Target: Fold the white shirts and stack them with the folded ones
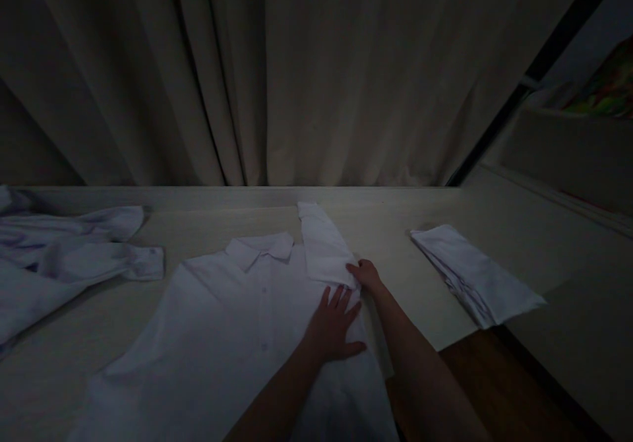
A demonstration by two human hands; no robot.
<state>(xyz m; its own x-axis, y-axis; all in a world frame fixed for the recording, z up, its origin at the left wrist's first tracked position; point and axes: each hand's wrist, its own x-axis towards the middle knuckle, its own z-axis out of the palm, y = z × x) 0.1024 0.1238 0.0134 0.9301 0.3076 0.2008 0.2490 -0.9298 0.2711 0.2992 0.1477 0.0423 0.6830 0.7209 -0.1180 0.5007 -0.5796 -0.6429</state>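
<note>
A white collared button-front shirt [232, 343] lies spread flat, its collar [260, 247] toward the curtain. Its right-hand sleeve [324, 244] is folded over the shoulder, with the end pointing up past the collar; the other sleeve spreads out to the lower left. My left hand [332, 328] lies flat on the shirt front just below the folded sleeve, fingers apart. At the outer corner of that fold, my right hand [364, 275] pinches the sleeve between thumb and fingers. The shirt's bottom hem is out of view.
A folded white garment [475, 274] sits to the right, slightly past the edge of the pale surface [390, 231]. Rumpled white clothing [74, 257] lies at the left. Beige curtains [316, 79] hang behind. Brown floor [494, 369] shows at the lower right, beside a pale panel [578, 284].
</note>
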